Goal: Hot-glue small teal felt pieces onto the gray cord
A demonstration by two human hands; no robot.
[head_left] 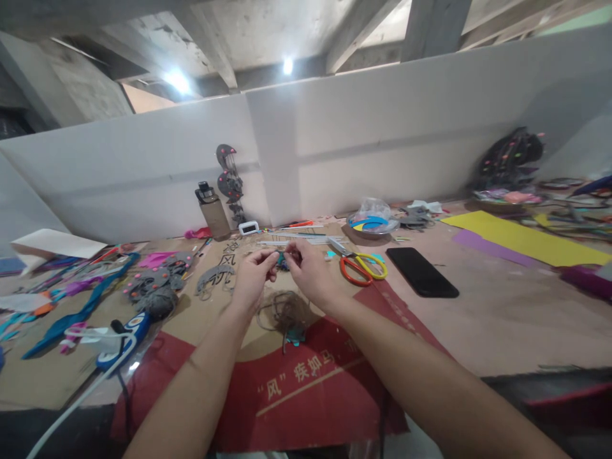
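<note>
While our left hand and right hand meet at the centre of our clock, each narrows to a thumb-and-forefinger pinch; we cannot tell exactly what either grips. A small, blurred teal piece shows between the fingertips. At six o'clock, just below, lies a tangled grey string bundle; scissors sit at three, with a phone beyond, and a grey crescent lies near nine. For such fine fingerwork, we would do well to keep both pinches light and close together, wrists steady, adjusting one side at a time, and our forearms clear of the loose string.
</note>
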